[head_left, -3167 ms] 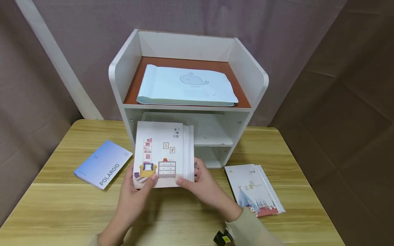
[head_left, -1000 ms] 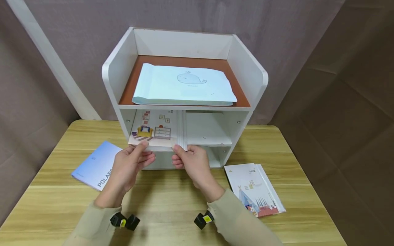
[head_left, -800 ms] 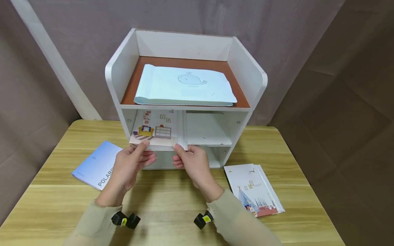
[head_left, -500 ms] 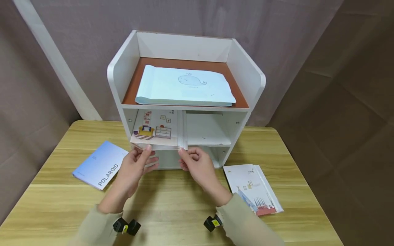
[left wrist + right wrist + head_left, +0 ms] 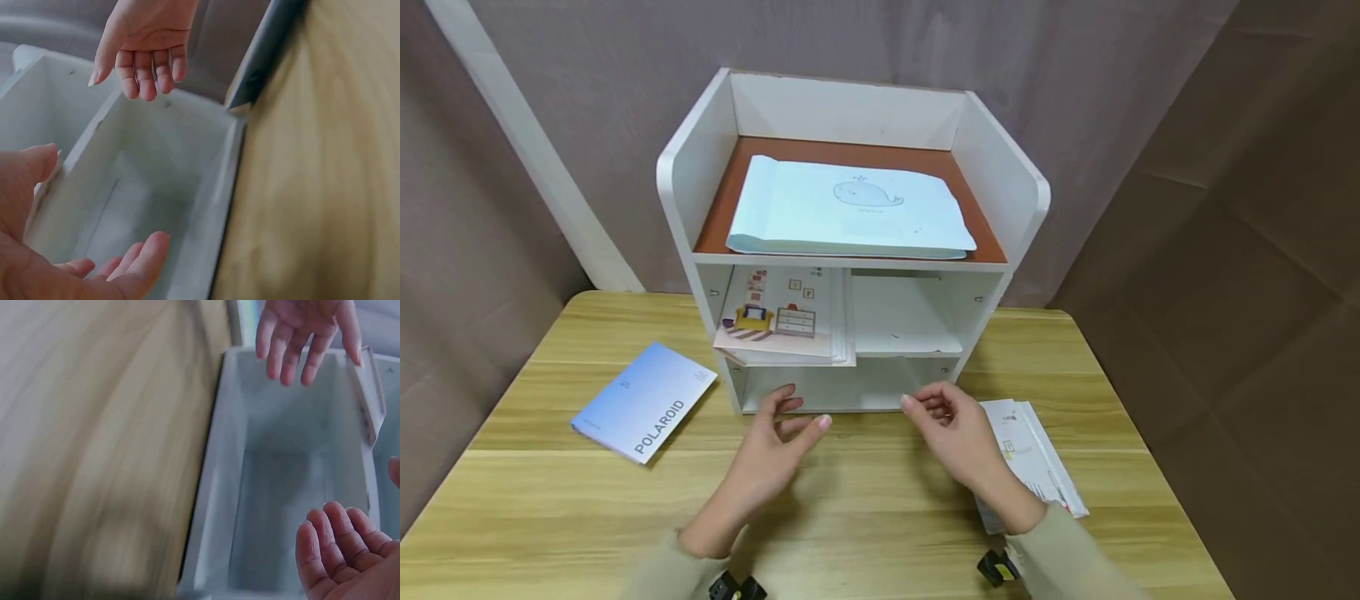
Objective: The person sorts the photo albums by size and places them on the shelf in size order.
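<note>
Hovering low at frame centre, left hand [image 5: 775,433] and right hand [image 5: 951,425] both loosely spread, holding nothing; illustrated booklets [image 5: 782,317] just above-left, nearer the left hand, long axis running into the shelf [image 5: 910,354].

From my remote seat this reads as a staged recording booth dressed as a desk corner — not a lived-in home or office. Brownish-grey fabric backdrop [image 5: 1187,167] hangs on every side, from nine o'clock round to three, with a pale upright strip [image 5: 527,142] at about ten. In the middle stands a wood-grain table [image 5: 850,517] carrying a small white desktop shelf [image 5: 1000,179] at twelve o'clock. Stationery is all I see on it — a whale-printed envelope [image 5: 850,208] on top, illustrated booklets [image 5: 782,312] on the middle tier, and a blue Polaroid booklet [image 5: 643,402] at ten o'clock on the table.
</note>
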Demonstrator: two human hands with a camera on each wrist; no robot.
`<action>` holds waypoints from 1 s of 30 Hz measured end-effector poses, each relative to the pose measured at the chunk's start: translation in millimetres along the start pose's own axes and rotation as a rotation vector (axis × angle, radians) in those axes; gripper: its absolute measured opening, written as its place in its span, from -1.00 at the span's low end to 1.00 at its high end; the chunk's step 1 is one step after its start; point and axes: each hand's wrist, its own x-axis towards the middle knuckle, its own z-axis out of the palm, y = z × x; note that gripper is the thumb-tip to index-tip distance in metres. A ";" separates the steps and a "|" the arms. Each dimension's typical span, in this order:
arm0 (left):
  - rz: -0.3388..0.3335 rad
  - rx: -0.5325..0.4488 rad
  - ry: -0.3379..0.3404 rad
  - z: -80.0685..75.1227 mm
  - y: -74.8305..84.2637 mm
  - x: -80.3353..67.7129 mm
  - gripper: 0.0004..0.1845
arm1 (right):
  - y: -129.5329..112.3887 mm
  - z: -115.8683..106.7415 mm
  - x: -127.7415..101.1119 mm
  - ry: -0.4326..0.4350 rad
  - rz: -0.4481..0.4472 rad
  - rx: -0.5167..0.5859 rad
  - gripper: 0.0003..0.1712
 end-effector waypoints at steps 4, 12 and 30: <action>-0.021 -0.028 -0.025 18.8 -8.6 -2.6 0.00 | 16.6 -20.0 -8.4 -0.004 0.031 -0.085 -0.55; -0.047 -0.054 -0.102 53.7 -22.7 -6.9 0.09 | 42.5 -53.3 -19.5 0.006 0.074 -0.260 -0.40; -0.028 -0.116 -0.210 134.1 -30.3 -22.7 0.01 | 76.6 -104.9 -28.8 -0.079 0.174 -0.543 0.04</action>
